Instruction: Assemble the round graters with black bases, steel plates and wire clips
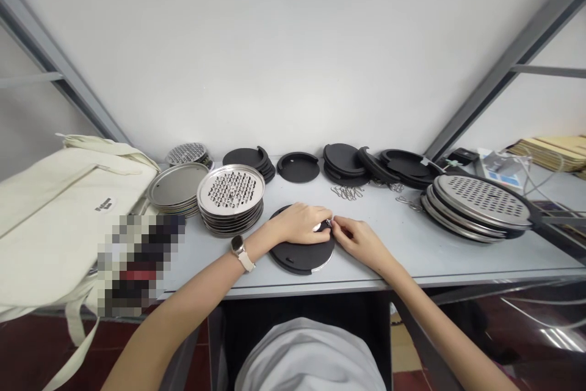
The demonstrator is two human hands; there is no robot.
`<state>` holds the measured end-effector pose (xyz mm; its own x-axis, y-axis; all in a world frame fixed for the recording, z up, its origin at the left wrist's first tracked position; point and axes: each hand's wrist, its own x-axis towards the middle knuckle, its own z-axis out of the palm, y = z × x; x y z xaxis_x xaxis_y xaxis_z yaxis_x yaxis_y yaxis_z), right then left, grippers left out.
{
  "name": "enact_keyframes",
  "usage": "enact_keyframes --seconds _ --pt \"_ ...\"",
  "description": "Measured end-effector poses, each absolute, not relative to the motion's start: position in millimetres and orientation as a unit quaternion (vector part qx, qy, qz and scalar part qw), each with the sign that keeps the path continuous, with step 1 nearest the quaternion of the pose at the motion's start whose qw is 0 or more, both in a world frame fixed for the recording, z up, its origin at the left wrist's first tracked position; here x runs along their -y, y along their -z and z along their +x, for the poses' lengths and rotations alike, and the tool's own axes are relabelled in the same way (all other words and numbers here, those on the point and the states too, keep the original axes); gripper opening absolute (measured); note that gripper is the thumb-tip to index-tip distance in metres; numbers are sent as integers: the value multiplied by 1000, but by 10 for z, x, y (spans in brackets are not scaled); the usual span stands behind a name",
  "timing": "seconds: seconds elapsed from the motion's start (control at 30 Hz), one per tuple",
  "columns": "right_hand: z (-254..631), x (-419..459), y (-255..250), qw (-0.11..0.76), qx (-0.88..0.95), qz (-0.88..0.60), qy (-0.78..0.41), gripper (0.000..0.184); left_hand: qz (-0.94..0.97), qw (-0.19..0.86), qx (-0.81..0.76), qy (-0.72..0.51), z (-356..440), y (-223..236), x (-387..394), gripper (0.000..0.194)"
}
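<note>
A black round disc (304, 257) lies flat on the table in front of me, with a thin silvery edge showing at its lower right. My left hand (306, 224) rests across the top of it, thumb and fingers closed at its right rim. From the right, my right hand (359, 243) pinches a small shiny metal piece (328, 222) at that same rim, close to the left fingertips. The piece's exact shape is mostly covered by fingers. Beyond the hands lie several loose wire hooks (347, 193).
Stacked metal grater discs (232, 190) and plain metal discs (178, 185) stand left. Black round covers (298, 168) line the back wall. Another pile of perforated metal discs (485, 202) sits right. A cream bag (68, 208) covers the left end; yellowish envelopes (552, 152) lie far right.
</note>
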<state>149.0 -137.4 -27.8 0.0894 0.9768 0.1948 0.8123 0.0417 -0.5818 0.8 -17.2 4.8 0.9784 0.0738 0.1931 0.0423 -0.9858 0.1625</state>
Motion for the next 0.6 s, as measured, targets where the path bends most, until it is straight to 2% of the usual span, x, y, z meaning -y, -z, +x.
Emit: enact_keyframes --seconds 0.23,0.6 --pt "1490 1370 283 294 660 -677 -138 29 990 81 -26 -109 4 -51 174 12" --pt "1498 1375 297 298 655 -679 -145 30 980 168 -45 -99 32 -2 113 15"
